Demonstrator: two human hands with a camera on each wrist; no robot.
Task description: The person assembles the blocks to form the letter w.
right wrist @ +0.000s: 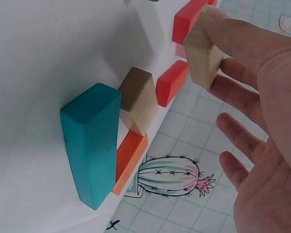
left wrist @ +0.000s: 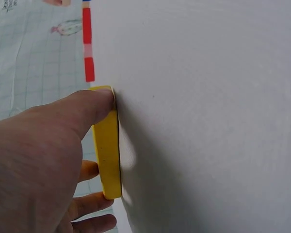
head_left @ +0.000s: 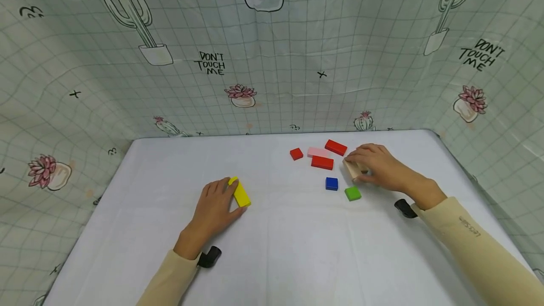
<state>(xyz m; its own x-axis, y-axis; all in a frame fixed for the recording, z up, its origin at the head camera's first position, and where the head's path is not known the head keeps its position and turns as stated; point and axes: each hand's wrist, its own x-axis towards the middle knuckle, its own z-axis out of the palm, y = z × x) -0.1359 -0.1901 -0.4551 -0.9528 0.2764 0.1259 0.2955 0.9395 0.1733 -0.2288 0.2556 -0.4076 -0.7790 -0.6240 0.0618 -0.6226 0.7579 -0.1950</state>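
Observation:
On the left side of the table, my left hand [head_left: 214, 209] holds a yellow block [head_left: 242, 196]. The left wrist view shows the thumb on one end of this yellow block [left wrist: 108, 150] and fingers by its other end. Farther right, my right hand [head_left: 382, 169] pinches a plain wooden block [right wrist: 199, 53] between thumb and fingers. Beyond it in the right wrist view stand a teal block [right wrist: 94, 145], a second wooden block [right wrist: 138, 99] and an orange block [right wrist: 130, 162]. The right hand hides the teal and orange blocks from the head view.
A blue block [head_left: 332, 183] and a green block [head_left: 352, 193] lie just left of the right hand. Behind them are a small red block [head_left: 296, 154], a pink block [head_left: 317, 152] and two longer red blocks [head_left: 322, 163]. Patterned cloth [head_left: 280, 98] hangs behind the white table [head_left: 293, 249].

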